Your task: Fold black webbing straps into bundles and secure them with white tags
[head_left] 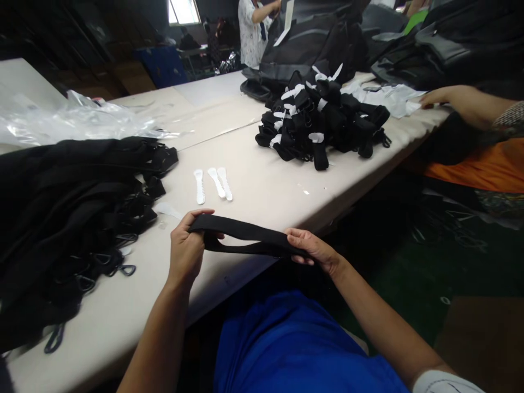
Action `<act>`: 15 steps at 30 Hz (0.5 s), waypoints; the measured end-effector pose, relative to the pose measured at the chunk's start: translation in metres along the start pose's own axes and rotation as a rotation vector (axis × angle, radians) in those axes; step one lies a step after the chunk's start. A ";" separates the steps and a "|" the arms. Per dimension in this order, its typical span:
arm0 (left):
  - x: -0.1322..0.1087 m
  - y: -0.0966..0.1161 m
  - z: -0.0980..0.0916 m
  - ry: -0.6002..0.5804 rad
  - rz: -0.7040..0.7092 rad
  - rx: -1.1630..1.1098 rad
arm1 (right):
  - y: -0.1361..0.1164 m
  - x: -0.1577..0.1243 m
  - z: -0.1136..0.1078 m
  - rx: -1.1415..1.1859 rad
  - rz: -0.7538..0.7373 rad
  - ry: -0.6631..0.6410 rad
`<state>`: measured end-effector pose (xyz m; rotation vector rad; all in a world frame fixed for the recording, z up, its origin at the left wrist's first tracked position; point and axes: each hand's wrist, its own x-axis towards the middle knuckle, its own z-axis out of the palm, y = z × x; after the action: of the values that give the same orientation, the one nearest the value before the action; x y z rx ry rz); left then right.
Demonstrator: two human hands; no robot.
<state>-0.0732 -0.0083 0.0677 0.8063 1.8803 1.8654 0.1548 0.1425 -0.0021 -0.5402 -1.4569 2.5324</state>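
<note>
The black strap [245, 240] is stretched flat above the near edge of the table [262, 191]. The left hand [187, 252] pinches one end; the right hand [313, 250] grips the other. Three white plastic strips [213, 184] lie just beyond, with unsorted black straps [65, 218] left and a bundled strap pile [319, 123] farther back.

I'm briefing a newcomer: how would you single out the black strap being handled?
Start at the long cream table. At its near edge, the left hand and right hand stretch one flat black fabric strap between them. Unlike the white-banded black strap bundles heaped beyond, it is single and folded double.
</note>
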 end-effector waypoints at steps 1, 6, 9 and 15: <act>0.001 0.002 0.001 0.035 -0.020 -0.075 | 0.001 -0.001 0.003 -0.027 0.014 -0.007; -0.001 0.010 0.007 0.130 -0.047 -0.276 | 0.001 -0.011 0.016 -0.187 0.094 -0.106; -0.008 0.011 0.005 0.190 0.044 -0.193 | -0.008 -0.018 0.021 -0.236 0.121 -0.145; -0.032 0.025 -0.007 0.152 0.180 -0.099 | -0.016 -0.017 0.025 -0.469 0.070 0.043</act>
<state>-0.0492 -0.0346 0.0884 0.8469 1.8385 2.1674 0.1604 0.1255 0.0268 -0.7153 -2.0579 2.2037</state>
